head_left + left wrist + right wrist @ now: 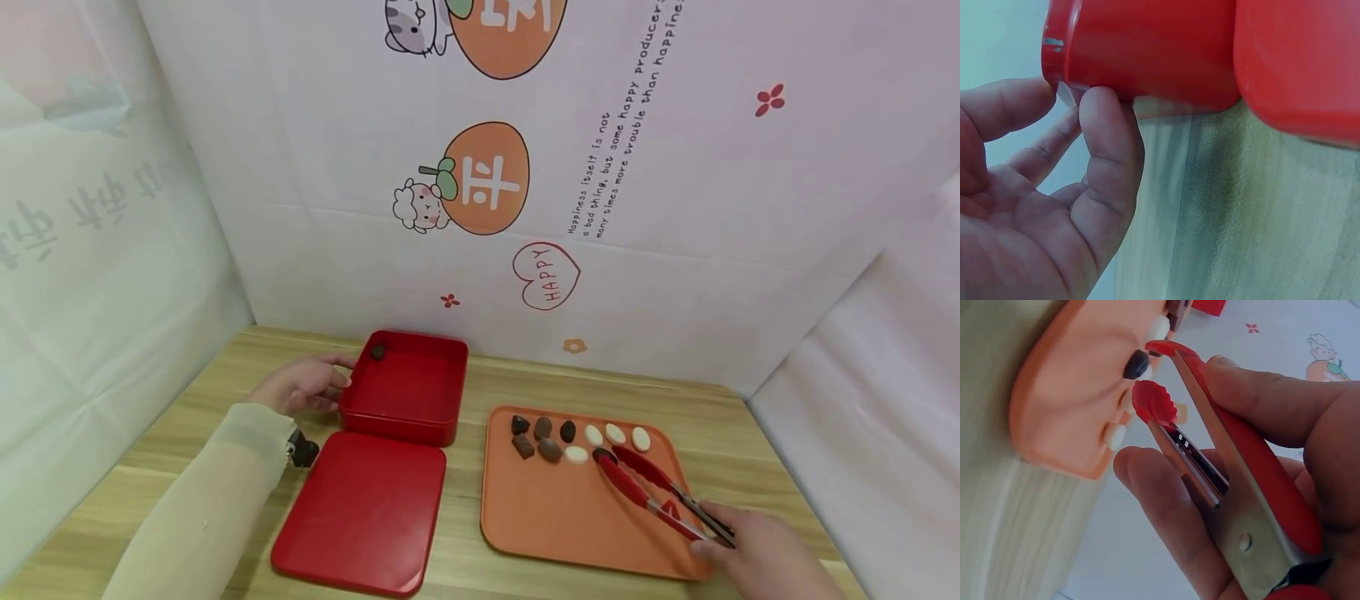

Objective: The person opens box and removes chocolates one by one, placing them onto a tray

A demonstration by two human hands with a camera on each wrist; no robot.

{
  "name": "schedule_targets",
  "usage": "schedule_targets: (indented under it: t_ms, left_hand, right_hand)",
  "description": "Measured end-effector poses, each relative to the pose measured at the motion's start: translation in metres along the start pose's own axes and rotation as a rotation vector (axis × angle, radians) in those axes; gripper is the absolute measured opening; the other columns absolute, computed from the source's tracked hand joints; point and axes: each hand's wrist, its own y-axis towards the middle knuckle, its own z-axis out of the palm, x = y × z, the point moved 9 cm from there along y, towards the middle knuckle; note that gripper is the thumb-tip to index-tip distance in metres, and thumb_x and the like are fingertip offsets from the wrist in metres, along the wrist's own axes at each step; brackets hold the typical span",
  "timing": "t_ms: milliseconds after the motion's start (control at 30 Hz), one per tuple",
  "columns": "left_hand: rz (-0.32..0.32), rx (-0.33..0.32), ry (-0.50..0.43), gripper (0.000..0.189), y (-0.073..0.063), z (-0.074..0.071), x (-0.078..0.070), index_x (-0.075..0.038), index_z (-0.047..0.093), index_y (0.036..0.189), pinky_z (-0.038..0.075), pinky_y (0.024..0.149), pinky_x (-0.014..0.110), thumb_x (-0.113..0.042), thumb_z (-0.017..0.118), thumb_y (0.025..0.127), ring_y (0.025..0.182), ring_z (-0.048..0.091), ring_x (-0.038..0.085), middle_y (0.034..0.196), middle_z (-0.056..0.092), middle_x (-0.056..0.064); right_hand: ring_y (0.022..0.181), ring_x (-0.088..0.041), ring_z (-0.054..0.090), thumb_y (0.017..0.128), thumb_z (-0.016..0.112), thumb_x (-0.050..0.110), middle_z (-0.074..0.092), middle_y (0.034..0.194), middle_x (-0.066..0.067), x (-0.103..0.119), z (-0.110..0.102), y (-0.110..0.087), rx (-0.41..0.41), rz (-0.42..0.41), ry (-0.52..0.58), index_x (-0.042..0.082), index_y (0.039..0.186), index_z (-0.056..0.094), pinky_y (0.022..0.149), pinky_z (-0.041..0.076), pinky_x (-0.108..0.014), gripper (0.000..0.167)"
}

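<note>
My left hand (306, 385) is at the left side of a red square box (405, 392), fingertips and thumb touching its wall. One dark brown chocolate (378, 352) lies inside, in the far left corner. With thumb and fingers, my right hand (761, 550) grips red-tipped metal tongs (652, 492), which reach over an orange tray (570, 517). A dark oval chocolate (1137, 364) is between the spread tong tips. Beside it on the tray are white oval chocolates (640, 438), brown ones (550, 450) and dark ones (521, 425), in two rough rows.
A red lid (363, 512) lies flat on the wooden table in front of the box, left of the tray. Behind the table rises a printed white cloth (345, 267), with more cloth at both sides. A dark wrist device (302, 450) sits on the left sleeve.
</note>
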Motion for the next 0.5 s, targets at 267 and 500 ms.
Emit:
schedule_targets:
  t_ms: [267,500]
  left_hand:
    - [-0.002,0.01,-0.001,0.057,0.0,0.001,0.001,-0.003,0.035,0.151,0.054,0.072,0.036,-0.003,0.053,0.097,0.091,0.063,0.029,0.123,0.058,0.025]
    - [0.006,0.003,0.0,0.056,0.0,0.0,0.001,-0.003,0.035,0.151,0.054,0.072,0.036,-0.003,0.052,0.097,0.09,0.064,0.029,0.122,0.059,0.025]
  right_hand:
    - [0.072,-0.019,0.052,0.085,0.073,0.05,0.057,0.077,0.001,0.049,-0.028,-0.006,-0.089,-0.062,0.071,0.008,0.144,0.054,0.061,0.043,-0.039,0.075]
    - [0.058,-0.014,0.042,0.087,0.075,0.042,0.05,0.064,0.003,0.139,-0.051,0.007,-0.223,-0.271,0.099,0.018,0.139,0.061,0.054,0.036,-0.034,0.059]
